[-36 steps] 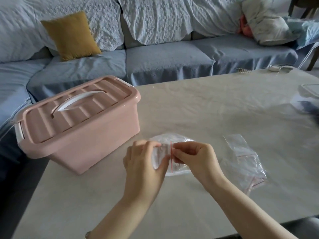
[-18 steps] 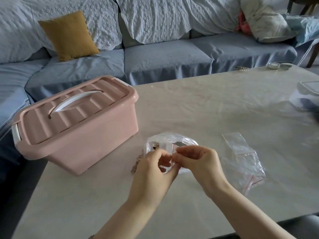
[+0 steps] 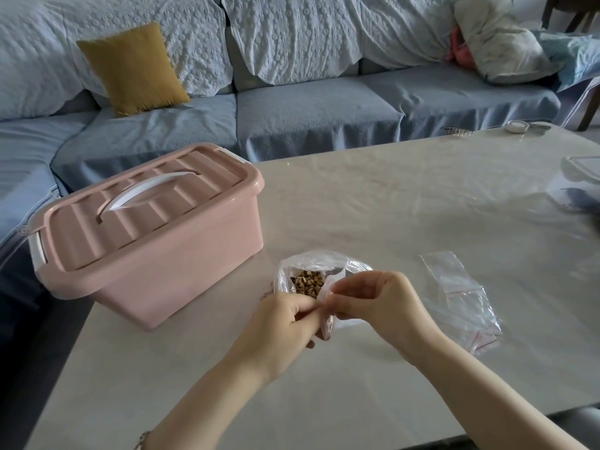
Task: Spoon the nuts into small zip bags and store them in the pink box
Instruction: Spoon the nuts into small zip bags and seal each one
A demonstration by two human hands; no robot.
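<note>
Left hand (image 3: 285,319): lower centre of the frame, grip pinched on the near edge of the small zip bag (image 3: 327,326), thumb against fingertips.
Right hand (image 3: 380,303): just to the right, grip pinched on the same bag's red-lined mouth, drawing the opposite way.
What's new: a second ago both hands held that bag up flat, screening whatever lay behind. Now they've dropped lower and closer, and the bag hangs edge-on between them.
Nuts (image 3: 306,282): in view at last! They're chopped brown pieces inside the open clear bag (image 3: 324,259), which sits on the surface (image 3: 357,206) just behind the knuckles.
Meaning: the zip looks to be getting worked apart, so filling hasn't begun (and there's no spoon anywhere in sight).
Pink box (image 3: 146,248): left of centre, lid on, white handle (image 3: 143,193) folded flat. It will need opening before anything gets stored.
Spare zip bags (image 3: 461,297): right of centre, lying flat, apart from both hands.
</note>
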